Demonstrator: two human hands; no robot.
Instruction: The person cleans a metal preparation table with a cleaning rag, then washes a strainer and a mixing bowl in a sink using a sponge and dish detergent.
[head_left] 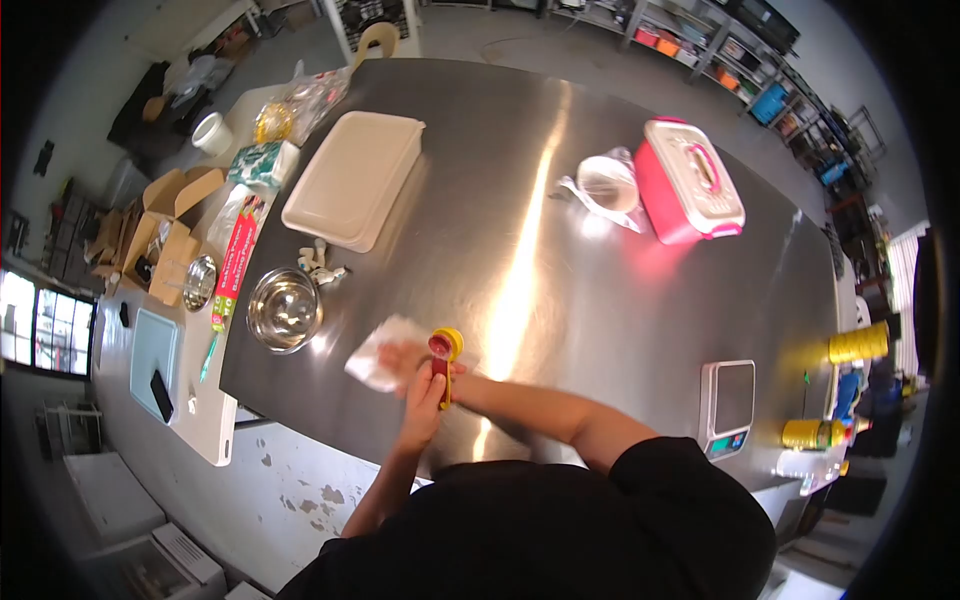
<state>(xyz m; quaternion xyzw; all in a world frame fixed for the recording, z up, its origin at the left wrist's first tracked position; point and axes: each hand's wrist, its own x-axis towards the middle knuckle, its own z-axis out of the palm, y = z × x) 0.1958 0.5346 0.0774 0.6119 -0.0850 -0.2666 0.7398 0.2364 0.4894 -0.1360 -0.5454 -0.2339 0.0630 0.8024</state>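
My left hand (425,392) is closed around the handles of red and yellow measuring spoons (442,350), their round bowls facing up. Beneath it my right arm reaches across from the right. My right hand (402,362), smeared by motion, presses a white cloth or paper towel (375,350) against the steel table (470,220); its finger shape is partly lost in the blur. Just left of the cloth sits a shiny metal bowl (285,310), with a small bunch of whitish objects (318,262) beside it.
A lidded beige container (355,180) lies at the back left. Toward the back right stand a plastic-wrapped tub (607,185) and a pink lidded box (690,180). A scale (728,408) is at right, near yellow bottles (812,433). A side table holds a baking paper box (234,260).
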